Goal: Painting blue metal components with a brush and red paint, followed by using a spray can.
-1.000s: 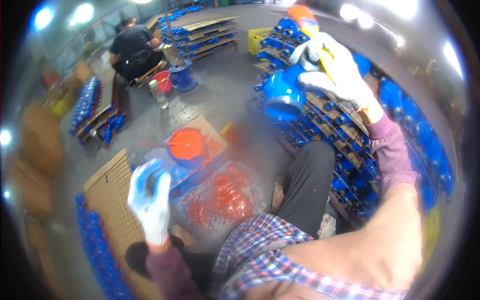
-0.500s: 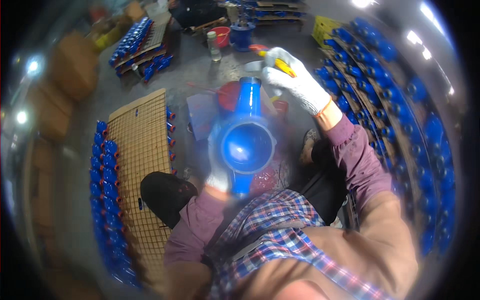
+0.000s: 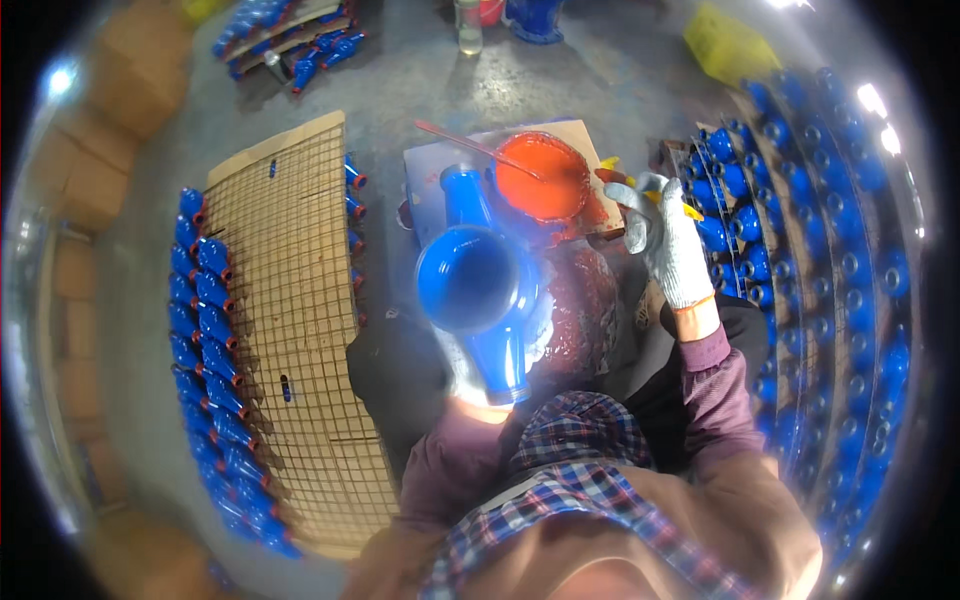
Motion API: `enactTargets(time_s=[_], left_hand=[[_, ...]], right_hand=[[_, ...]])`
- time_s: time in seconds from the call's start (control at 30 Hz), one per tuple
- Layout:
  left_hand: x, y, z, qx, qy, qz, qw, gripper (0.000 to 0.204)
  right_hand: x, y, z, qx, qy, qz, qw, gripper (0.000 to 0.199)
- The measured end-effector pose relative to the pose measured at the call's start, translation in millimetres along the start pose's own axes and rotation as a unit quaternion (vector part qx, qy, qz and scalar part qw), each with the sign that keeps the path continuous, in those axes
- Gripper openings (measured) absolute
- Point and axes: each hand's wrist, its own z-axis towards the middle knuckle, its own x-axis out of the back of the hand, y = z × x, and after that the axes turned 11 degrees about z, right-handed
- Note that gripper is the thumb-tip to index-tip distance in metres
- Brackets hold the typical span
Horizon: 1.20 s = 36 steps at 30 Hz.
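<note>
In front of my lap, my left hand (image 3: 462, 376), in a white glove, grips a shiny blue pipe fitting (image 3: 497, 350) from beneath. The fitting has a round, open bowl in its middle and a tubular neck at each end; one neck points away from me and the other toward me. My right hand (image 3: 672, 245), also gloved, is closed on a yellow-handled brush (image 3: 690, 211) with a reddish tip. It hovers to the right of a round tub of orange-red paint (image 3: 540, 195). A thin red stick (image 3: 460, 136) lies across the tub's rim.
A dark-red paint-covered mound (image 3: 582, 315) stands below the tub. On the left, a wire-grid board (image 3: 300, 300) has rows of blue fittings with red ends (image 3: 215, 320) beside it. Racks of blue fittings (image 3: 820, 250) line the right. A yellow crate (image 3: 730, 48) stands behind.
My right hand has come down and right, from beyond the fitting to beside the paint tub. My left hand has tilted the fitting and shifted it slightly. The view has moved too.
</note>
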Motion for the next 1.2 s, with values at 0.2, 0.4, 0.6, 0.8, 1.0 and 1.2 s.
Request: enactTargets(time_s=[0.2, 0.4, 0.6, 0.8, 1.0, 1.2], left_hand=[[12, 23, 28, -0.044, 0.064, 0.280, 0.957, 0.094], [10, -1, 38, -0.031, 0.007, 0.244, 0.969, 0.096], [-8, -26, 24, -0.134, 0.056, 0.524, 0.839, 0.094], [-13, -37, -6, -0.300, 0.099, 0.737, 0.597, 0.083], [15, -11, -33, -0.271, 0.160, 0.704, 0.637, 0.071], [47, 24, -48, -0.262, 0.145, 0.625, 0.721, 0.061]], right_hand=[[20, 10, -8, -0.007, 0.065, 0.017, 0.998, 0.053], [62, 13, -35, 0.019, 0.120, 0.175, 0.977, 0.066], [88, 8, -52, -0.019, 0.033, 0.253, 0.967, 0.067], [90, 15, -65, -0.059, 0.075, 0.245, 0.965, 0.055], [69, 16, -69, 0.049, 0.112, 0.106, 0.987, 0.028], [40, 37, -13, 0.173, 0.108, -0.208, 0.957, 0.031]])
